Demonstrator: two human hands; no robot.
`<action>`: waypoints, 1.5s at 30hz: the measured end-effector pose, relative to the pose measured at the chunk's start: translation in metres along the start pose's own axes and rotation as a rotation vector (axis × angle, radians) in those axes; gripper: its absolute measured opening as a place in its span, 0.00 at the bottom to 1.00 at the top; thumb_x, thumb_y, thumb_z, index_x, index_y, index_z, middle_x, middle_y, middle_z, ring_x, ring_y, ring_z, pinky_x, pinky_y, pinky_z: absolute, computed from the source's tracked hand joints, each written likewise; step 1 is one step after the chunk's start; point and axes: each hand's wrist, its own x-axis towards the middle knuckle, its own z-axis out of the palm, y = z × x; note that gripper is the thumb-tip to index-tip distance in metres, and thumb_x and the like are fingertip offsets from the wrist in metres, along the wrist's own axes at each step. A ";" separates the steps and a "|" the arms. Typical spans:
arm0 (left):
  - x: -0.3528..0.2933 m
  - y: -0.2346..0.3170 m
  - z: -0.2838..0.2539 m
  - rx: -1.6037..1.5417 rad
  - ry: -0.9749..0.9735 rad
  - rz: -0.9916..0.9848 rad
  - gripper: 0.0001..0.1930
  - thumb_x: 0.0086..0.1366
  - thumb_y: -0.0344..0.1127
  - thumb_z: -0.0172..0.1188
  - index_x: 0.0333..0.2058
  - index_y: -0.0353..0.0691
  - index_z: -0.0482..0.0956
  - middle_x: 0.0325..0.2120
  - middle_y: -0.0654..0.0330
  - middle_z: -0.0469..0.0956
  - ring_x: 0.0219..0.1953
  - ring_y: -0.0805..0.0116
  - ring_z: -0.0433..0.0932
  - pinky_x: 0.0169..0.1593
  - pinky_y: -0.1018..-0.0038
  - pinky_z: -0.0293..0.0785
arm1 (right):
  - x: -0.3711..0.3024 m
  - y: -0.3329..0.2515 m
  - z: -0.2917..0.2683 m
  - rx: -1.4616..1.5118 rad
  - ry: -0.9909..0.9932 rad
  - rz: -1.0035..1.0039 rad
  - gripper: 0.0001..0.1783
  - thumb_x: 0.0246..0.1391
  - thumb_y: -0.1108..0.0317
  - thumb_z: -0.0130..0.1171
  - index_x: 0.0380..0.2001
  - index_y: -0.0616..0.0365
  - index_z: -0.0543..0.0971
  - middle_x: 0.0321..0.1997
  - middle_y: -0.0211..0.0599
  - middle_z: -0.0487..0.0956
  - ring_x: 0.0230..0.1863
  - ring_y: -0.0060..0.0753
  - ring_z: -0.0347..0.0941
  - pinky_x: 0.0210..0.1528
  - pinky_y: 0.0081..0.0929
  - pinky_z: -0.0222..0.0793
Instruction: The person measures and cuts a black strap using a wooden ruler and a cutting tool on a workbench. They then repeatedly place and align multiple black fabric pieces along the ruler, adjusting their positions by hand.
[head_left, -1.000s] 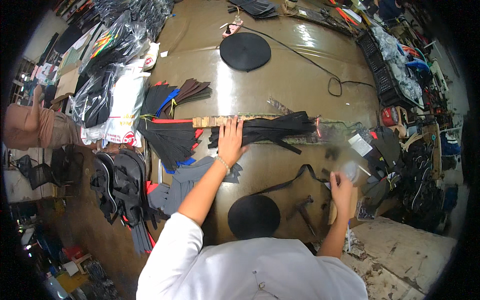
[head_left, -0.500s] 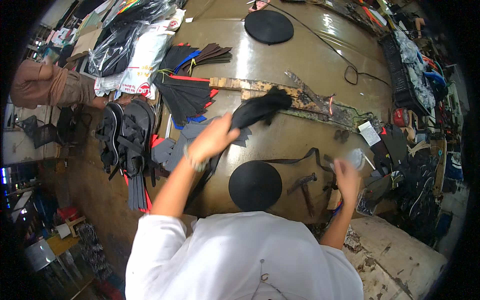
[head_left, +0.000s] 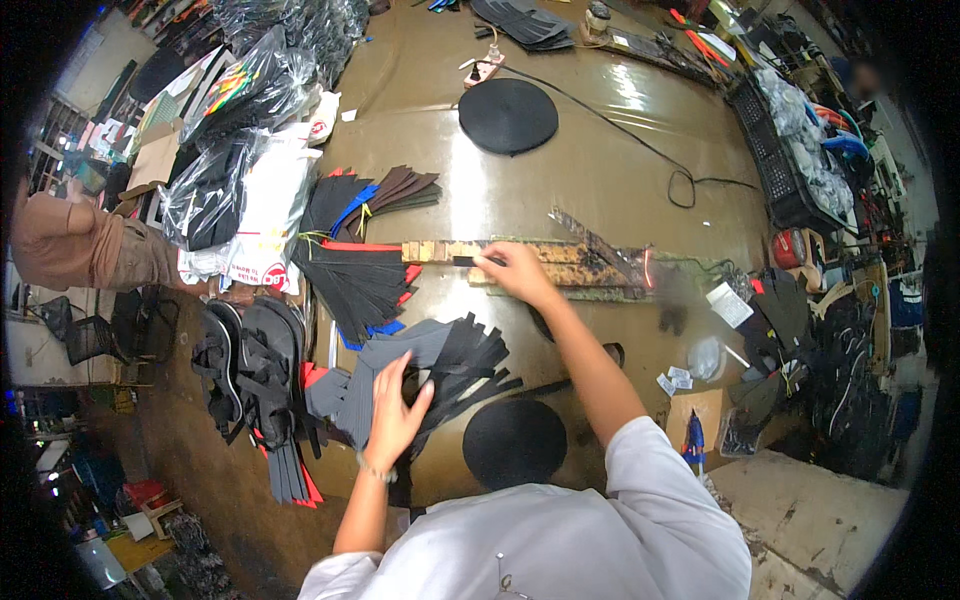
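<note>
My right hand [head_left: 518, 277] reaches across the middle of the work table to a long, stained wooden board [head_left: 580, 265]. Its fingers are pinched on a small black strap piece [head_left: 464, 261] that lies against the board's left part. My left hand [head_left: 396, 412] is nearer to me, its thumb and fingers apart, over the edge of a fan of grey strips [head_left: 375, 365]. Just right of it, a loose bunch of black straps [head_left: 465, 360] spreads over the table. A coiled roll of black webbing [head_left: 514, 443] lies close to my body.
A thin glowing line [head_left: 648, 268] shows at the board's right end. Black strip bundles [head_left: 360, 285] and sandals [head_left: 270, 365] lie at the left. Farther off are a second webbing roll [head_left: 508, 116] and a power cord [head_left: 610, 110]. A black crate [head_left: 785, 165] stands at the right.
The bunch of black straps, held above the board in my left hand before, now lies by the grey strips. My right hand has come from the right side to the board. The view has shifted.
</note>
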 end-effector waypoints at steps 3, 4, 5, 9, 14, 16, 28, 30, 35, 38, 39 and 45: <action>0.096 -0.017 0.045 -0.690 0.087 -0.256 0.20 0.62 0.35 0.52 0.49 0.28 0.64 0.40 0.54 0.73 0.39 0.72 0.73 0.44 0.79 0.68 | 0.034 0.017 0.029 0.030 -0.087 0.095 0.14 0.45 0.60 0.58 0.27 0.62 0.78 0.24 0.43 0.78 0.26 0.34 0.74 0.32 0.28 0.67; 0.124 -0.025 0.058 -1.039 0.052 -0.412 0.20 0.62 0.35 0.52 0.47 0.26 0.65 0.36 0.56 0.74 0.34 0.75 0.73 0.40 0.81 0.70 | 0.038 0.020 0.033 0.006 -0.100 0.096 0.15 0.44 0.59 0.58 0.26 0.61 0.78 0.24 0.44 0.77 0.25 0.35 0.74 0.31 0.28 0.67; 0.149 -0.034 0.068 -1.121 -0.048 -0.514 0.22 0.61 0.41 0.54 0.46 0.28 0.67 0.36 0.55 0.73 0.37 0.72 0.73 0.44 0.77 0.71 | 0.040 0.023 0.037 -0.020 -0.112 0.112 0.15 0.44 0.58 0.58 0.26 0.61 0.78 0.23 0.44 0.77 0.24 0.36 0.74 0.30 0.29 0.67; 0.191 -0.050 0.112 -1.402 0.039 -0.655 0.13 0.59 0.38 0.56 0.33 0.31 0.74 0.32 0.56 0.75 0.35 0.69 0.75 0.42 0.77 0.73 | 0.042 0.018 0.041 -0.119 -0.147 0.313 0.19 0.41 0.56 0.60 0.26 0.64 0.78 0.22 0.46 0.77 0.23 0.34 0.73 0.29 0.28 0.67; 0.190 -0.053 0.118 -1.401 0.115 -0.645 0.10 0.57 0.34 0.59 0.27 0.31 0.73 0.25 0.54 0.76 0.26 0.70 0.77 0.33 0.80 0.76 | 0.018 -0.019 -0.005 -0.119 -0.295 0.237 0.21 0.43 0.51 0.59 0.19 0.62 0.75 0.12 0.38 0.72 0.14 0.31 0.70 0.19 0.30 0.64; 0.191 -0.052 0.114 -1.384 0.087 -0.662 0.11 0.56 0.34 0.60 0.27 0.31 0.73 0.25 0.54 0.76 0.27 0.69 0.77 0.33 0.80 0.77 | -0.023 -0.038 -0.052 -0.023 -0.459 0.330 0.21 0.46 0.52 0.58 0.19 0.62 0.75 0.10 0.34 0.70 0.12 0.26 0.68 0.16 0.27 0.62; 0.192 -0.036 0.099 -1.168 0.113 -0.776 0.13 0.53 0.37 0.64 0.26 0.34 0.73 0.23 0.54 0.76 0.23 0.66 0.78 0.28 0.78 0.78 | -0.135 0.052 -0.245 -0.119 0.398 0.390 0.12 0.48 0.64 0.60 0.31 0.63 0.77 0.25 0.26 0.75 0.28 0.17 0.68 0.34 0.16 0.63; 0.191 -0.033 0.098 -1.148 0.121 -0.784 0.12 0.53 0.38 0.63 0.25 0.35 0.73 0.23 0.56 0.76 0.23 0.66 0.78 0.27 0.78 0.78 | -0.122 0.092 -0.232 -0.025 0.404 0.427 0.13 0.47 0.64 0.60 0.32 0.63 0.77 0.27 0.27 0.76 0.30 0.17 0.68 0.35 0.16 0.63; 0.190 -0.032 0.098 -1.138 0.122 -0.782 0.12 0.55 0.39 0.62 0.24 0.36 0.73 0.23 0.57 0.76 0.22 0.67 0.78 0.25 0.79 0.77 | -0.122 0.147 -0.218 0.021 0.397 0.452 0.14 0.47 0.63 0.60 0.33 0.64 0.78 0.30 0.28 0.77 0.31 0.18 0.69 0.37 0.16 0.63; 0.191 -0.034 0.099 -1.152 0.114 -0.776 0.12 0.55 0.38 0.62 0.24 0.36 0.72 0.23 0.56 0.76 0.22 0.66 0.78 0.25 0.79 0.77 | -0.123 0.154 -0.216 0.013 0.383 0.471 0.14 0.47 0.63 0.60 0.31 0.64 0.78 0.29 0.30 0.78 0.31 0.20 0.70 0.36 0.18 0.64; 0.191 -0.035 0.101 -1.180 0.102 -0.760 0.12 0.55 0.38 0.62 0.24 0.35 0.72 0.23 0.56 0.76 0.22 0.66 0.78 0.25 0.79 0.77 | -0.123 0.151 -0.218 0.004 0.392 0.457 0.14 0.46 0.63 0.61 0.31 0.64 0.78 0.28 0.33 0.78 0.30 0.22 0.71 0.35 0.20 0.65; 0.187 -0.043 0.108 -1.241 0.104 -0.673 0.12 0.57 0.37 0.59 0.26 0.33 0.72 0.24 0.54 0.76 0.24 0.67 0.78 0.28 0.78 0.78 | -0.102 0.053 -0.213 -0.683 0.443 0.595 0.12 0.43 0.62 0.58 0.26 0.61 0.78 0.27 0.48 0.77 0.31 0.43 0.75 0.32 0.30 0.68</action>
